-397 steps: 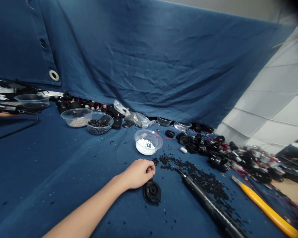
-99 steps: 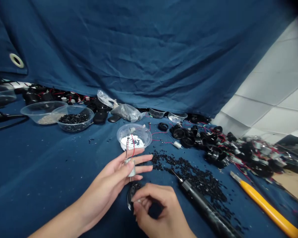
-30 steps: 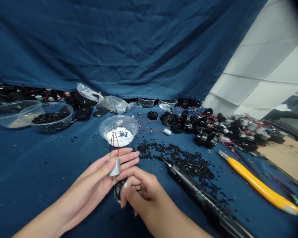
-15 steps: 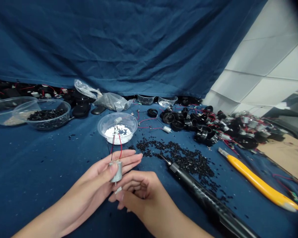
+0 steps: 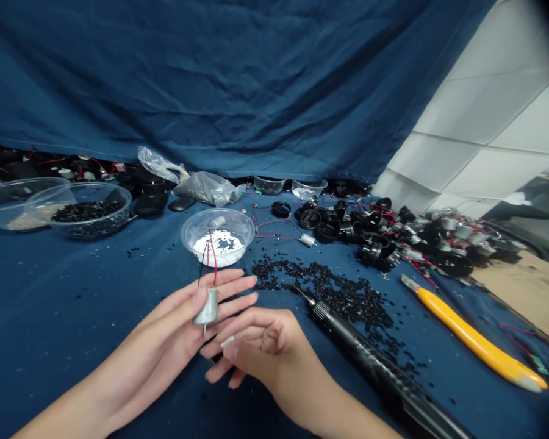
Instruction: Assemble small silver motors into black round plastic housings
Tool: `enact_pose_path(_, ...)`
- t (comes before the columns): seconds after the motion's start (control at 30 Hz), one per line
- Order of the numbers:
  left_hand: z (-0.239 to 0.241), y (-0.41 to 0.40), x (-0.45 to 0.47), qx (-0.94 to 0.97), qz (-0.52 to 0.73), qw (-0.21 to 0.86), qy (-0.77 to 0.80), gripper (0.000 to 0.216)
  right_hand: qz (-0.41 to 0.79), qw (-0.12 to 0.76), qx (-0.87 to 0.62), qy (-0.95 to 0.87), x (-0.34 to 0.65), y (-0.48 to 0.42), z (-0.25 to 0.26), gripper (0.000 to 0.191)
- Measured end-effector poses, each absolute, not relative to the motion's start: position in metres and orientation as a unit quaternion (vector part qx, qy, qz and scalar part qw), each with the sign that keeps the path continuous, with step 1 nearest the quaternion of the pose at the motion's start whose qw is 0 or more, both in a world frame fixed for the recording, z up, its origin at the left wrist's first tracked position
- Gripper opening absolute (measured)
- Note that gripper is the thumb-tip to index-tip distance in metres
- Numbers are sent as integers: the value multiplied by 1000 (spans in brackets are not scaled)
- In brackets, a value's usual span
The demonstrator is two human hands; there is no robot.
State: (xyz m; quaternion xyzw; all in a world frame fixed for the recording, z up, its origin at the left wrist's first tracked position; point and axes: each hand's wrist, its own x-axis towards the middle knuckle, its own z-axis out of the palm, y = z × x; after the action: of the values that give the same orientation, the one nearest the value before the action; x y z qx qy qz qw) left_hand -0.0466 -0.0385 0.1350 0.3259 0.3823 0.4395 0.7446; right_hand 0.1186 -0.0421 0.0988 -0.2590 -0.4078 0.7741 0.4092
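One DC motor (image 5: 207, 306) is pinched by the left hand (image 5: 178, 323), shaft (image 5: 205, 330) pointing down, wires (image 5: 215, 268) rising, remaining fingers (image 5: 238, 303) extended. Right hand (image 5: 265, 360) pinches a white plastic piece (image 5: 227, 342), near the shaft but apart. Beyond stands a clear bowl (image 5: 246, 245) of white pieces (image 5: 226, 244); an electric screwdriver (image 5: 368, 353) lies to the right on blue cloth (image 5: 50, 305).

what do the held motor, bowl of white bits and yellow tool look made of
Held motor: probably metal, dull grey with a soft sheen. Bowl: likely clear plastic, since blue shows through its wall. Yellow tool: seemingly smooth plastic handle, evenly coloured; greyish tip, perhaps metal.
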Motion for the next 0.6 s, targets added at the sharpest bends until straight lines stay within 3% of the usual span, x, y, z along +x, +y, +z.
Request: enact_pose_path(0.6,133,-35,-47,379,460,703,388,29,727,415,-280,-471,116,-47,96,15)
